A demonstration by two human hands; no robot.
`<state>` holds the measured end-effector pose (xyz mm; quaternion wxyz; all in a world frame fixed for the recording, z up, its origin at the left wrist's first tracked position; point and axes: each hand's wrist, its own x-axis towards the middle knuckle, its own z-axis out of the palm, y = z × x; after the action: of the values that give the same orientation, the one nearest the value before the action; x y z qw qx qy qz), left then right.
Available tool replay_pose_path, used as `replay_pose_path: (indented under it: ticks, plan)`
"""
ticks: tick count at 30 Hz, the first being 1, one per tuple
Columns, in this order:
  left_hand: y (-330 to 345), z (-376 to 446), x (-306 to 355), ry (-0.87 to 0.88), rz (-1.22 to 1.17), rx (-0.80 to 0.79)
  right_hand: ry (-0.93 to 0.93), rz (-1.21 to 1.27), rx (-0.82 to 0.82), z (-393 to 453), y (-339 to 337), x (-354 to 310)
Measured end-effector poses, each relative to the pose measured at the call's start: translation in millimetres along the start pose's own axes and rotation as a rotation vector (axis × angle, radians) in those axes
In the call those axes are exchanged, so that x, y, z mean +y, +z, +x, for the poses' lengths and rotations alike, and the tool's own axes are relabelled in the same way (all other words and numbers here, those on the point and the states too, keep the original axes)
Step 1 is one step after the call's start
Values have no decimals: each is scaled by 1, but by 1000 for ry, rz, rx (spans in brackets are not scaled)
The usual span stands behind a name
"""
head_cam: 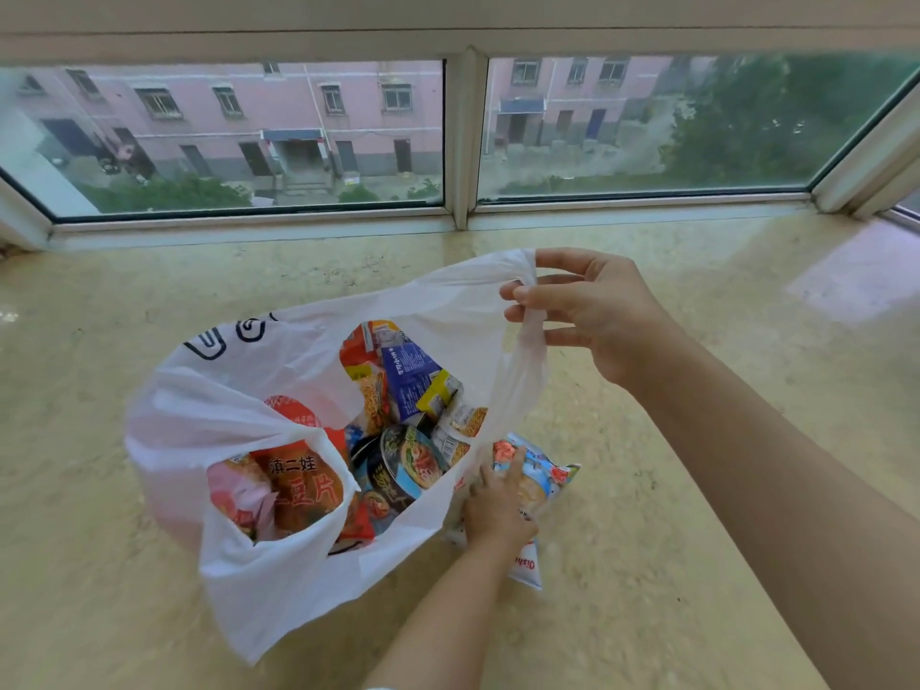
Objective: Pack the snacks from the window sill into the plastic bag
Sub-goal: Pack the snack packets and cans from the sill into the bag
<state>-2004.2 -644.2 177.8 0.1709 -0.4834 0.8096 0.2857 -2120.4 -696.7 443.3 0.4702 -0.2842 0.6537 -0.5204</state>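
One left hand (498,510), nearest, lay on one snack packet (535,483) resting on the sill (697,540) just right of the bag; its grip closed on the packet's upper edge, fingers (513,465) partly hidden by the bag wall. One white plastic bag (259,580) stood open on the sill, two handles, the near handle (298,430) slack across the mouth. Inside, snacks (398,440) heaped: one orange crisp packet (298,485), one round noodle bowl (408,460), one blue packet (408,371), several smaller packets, exact count unclear. One right hand (592,311), farther, held the far handle (522,311) up, grip pinched narrow on it. Beyond, two window panes (224,136), one mullion (465,136) between them.
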Motion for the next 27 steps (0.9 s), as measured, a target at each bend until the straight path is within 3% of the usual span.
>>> replay_pose_path:
  ticks: [9, 16, 23, 27]
  plan:
    - [-58, -47, -1, 194, -57, -12, 55, -21, 105, -17, 6, -3]
    - [-119, -119, -14, 336, -140, 96, 86, -122, 185, -36, 21, -18]
    - [-190, -155, -72, 324, -217, 172, 89, -126, 272, -40, 46, -32]
    - [-225, -163, -97, 337, -229, 118, 80, -140, 347, -39, 54, -35]
